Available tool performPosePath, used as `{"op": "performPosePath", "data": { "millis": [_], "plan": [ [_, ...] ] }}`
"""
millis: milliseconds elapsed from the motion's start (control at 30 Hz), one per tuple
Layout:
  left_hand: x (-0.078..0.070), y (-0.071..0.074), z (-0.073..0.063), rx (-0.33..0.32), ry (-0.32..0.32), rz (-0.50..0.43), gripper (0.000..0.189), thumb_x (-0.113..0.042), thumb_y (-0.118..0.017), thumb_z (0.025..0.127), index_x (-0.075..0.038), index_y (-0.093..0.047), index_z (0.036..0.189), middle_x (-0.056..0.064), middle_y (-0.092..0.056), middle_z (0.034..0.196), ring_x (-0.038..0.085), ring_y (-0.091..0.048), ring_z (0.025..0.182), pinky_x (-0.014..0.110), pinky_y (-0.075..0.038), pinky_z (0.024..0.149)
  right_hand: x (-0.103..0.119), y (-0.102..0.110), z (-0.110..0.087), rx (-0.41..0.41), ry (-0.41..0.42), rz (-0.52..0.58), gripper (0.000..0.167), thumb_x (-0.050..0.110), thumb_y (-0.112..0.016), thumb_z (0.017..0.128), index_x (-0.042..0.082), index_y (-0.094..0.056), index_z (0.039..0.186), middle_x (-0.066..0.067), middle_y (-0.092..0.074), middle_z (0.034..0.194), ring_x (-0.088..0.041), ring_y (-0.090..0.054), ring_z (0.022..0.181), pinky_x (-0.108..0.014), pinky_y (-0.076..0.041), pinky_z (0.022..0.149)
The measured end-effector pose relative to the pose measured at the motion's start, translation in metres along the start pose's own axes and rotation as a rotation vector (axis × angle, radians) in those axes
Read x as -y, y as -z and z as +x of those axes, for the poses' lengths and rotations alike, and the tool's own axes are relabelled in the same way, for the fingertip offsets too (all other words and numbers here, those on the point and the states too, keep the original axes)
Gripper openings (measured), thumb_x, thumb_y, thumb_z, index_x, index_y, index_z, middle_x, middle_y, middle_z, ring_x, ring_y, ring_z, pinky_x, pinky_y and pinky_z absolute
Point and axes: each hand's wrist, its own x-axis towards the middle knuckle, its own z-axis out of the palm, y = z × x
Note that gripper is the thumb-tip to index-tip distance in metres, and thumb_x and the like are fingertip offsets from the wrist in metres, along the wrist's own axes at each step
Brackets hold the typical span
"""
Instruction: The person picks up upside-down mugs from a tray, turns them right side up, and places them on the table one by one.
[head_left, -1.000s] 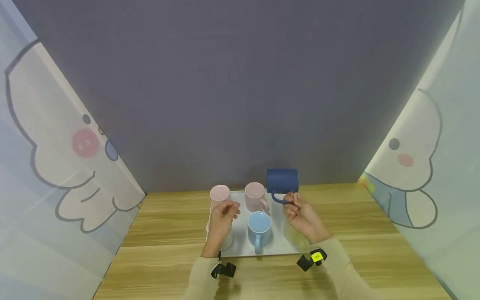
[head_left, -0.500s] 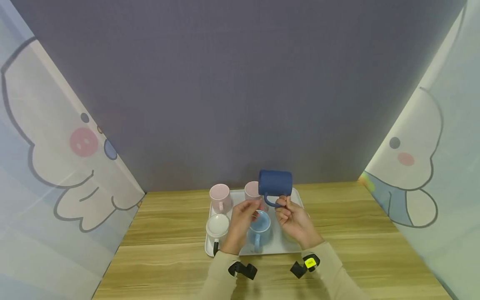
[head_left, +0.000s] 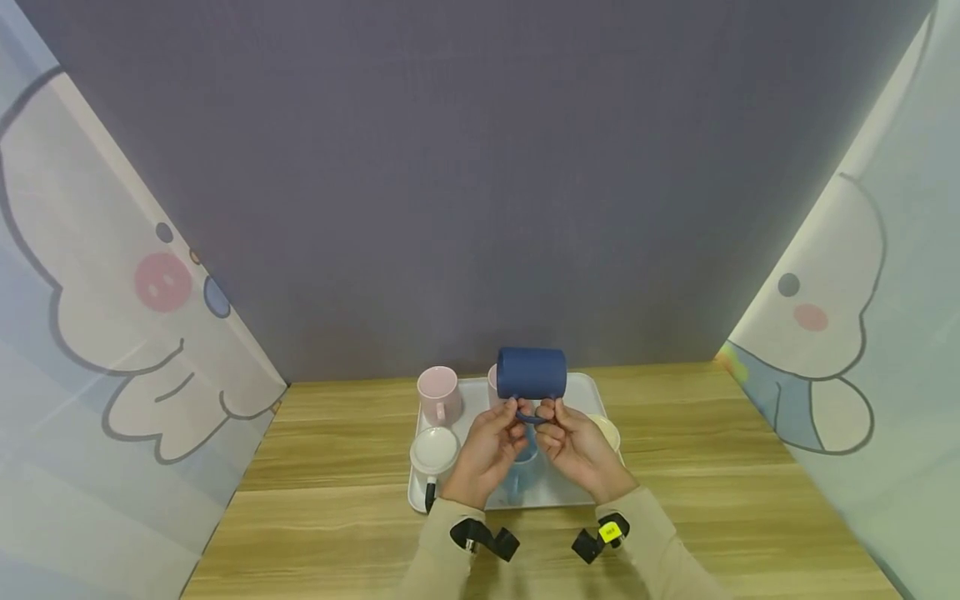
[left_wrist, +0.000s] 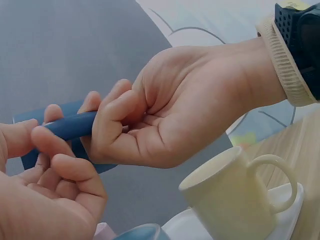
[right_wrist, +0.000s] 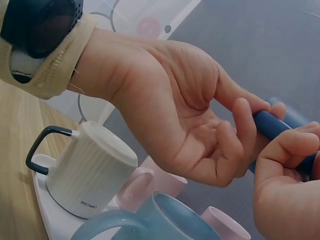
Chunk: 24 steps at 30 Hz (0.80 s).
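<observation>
A navy blue mug (head_left: 532, 373) is held up on its side over the tray, its handle (head_left: 531, 417) pointing down toward the person. My left hand (head_left: 489, 457) pinches the left end of that handle between thumb and fingers. From the other side my right hand (head_left: 583, 455) pinches the right end. The left wrist view shows both hands close together on the blue handle (left_wrist: 72, 126), with the mug's body partly hidden behind the fingers. Below the hands, a light blue mug (head_left: 517, 479) is mostly covered by them in the head view.
On the white tray (head_left: 581, 387) stand a pink mug (head_left: 438, 393), a second pink mug (head_left: 492, 383) partly hidden, a white ribbed mug (right_wrist: 90, 167) with a black handle, and a cream mug (left_wrist: 227, 197). Beneath lies a wooden table (head_left: 337, 467); a grey panel (head_left: 480, 208) rises behind.
My right hand has brought the navy mug leftward to the middle. My left hand has moved right from above the left-hand mugs and taken hold of its handle.
</observation>
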Motion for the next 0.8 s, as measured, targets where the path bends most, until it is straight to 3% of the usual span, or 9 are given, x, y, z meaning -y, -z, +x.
{"op": "performPosePath", "data": {
  "millis": [267, 467, 567, 700, 800],
  "plan": [
    [-0.002, -0.004, -0.005, 0.020, -0.041, -0.014, 0.022, -0.021, -0.044, 0.110, -0.015, -0.059, 0.096, -0.008, -0.059, 0.086, 0.001, -0.032, 0.056, 0.018, -0.030, 0.057, 0.000, 0.002, -0.001, -0.001, -0.035, -0.154, 0.045, 0.021, -0.016, 0.113, 0.009, -0.060, 0.110, 0.004, -0.065, 0.104, -0.003, -0.044, 0.073, -0.016, -0.042, 0.070],
    [-0.004, -0.006, -0.007, 0.014, -0.096, 0.024, 0.022, -0.023, -0.045, 0.110, -0.012, -0.058, 0.097, -0.007, -0.061, 0.086, 0.000, -0.029, 0.053, 0.016, -0.031, 0.056, 0.001, 0.002, -0.003, -0.204, -0.057, -0.472, 0.030, 0.021, -0.036, 0.112, 0.013, -0.063, 0.105, 0.007, -0.061, 0.091, -0.003, -0.053, 0.076, -0.017, -0.047, 0.071],
    [-0.008, -0.006, -0.009, -0.008, -0.122, 0.065, 0.021, -0.026, -0.047, 0.109, -0.014, -0.059, 0.097, -0.009, -0.061, 0.085, -0.001, -0.035, 0.056, 0.014, -0.036, 0.058, 0.003, 0.002, -0.004, -0.276, -0.083, -0.669, 0.023, 0.025, -0.046, 0.110, 0.014, -0.066, 0.107, 0.008, -0.063, 0.090, -0.004, -0.056, 0.077, -0.018, -0.049, 0.070],
    [-0.017, -0.002, -0.013, -0.058, -0.159, 0.192, 0.021, -0.032, -0.051, 0.107, -0.016, -0.061, 0.098, -0.010, -0.057, 0.083, 0.000, -0.046, 0.069, 0.016, -0.040, 0.064, 0.008, 0.003, -0.005, -0.355, -0.070, -0.897, 0.028, 0.025, -0.052, 0.108, 0.004, -0.066, 0.120, 0.007, -0.071, 0.100, -0.006, -0.057, 0.077, -0.021, -0.051, 0.071],
    [-0.026, 0.003, -0.015, -0.111, -0.200, 0.304, 0.022, -0.033, -0.052, 0.106, -0.014, -0.061, 0.098, -0.008, -0.056, 0.084, 0.004, -0.050, 0.076, 0.019, -0.040, 0.068, 0.013, 0.004, -0.008, -0.442, -0.030, -1.002, 0.032, 0.021, -0.052, 0.107, -0.004, -0.062, 0.125, 0.006, -0.073, 0.103, -0.008, -0.057, 0.075, -0.022, -0.051, 0.070]
  ]
}}
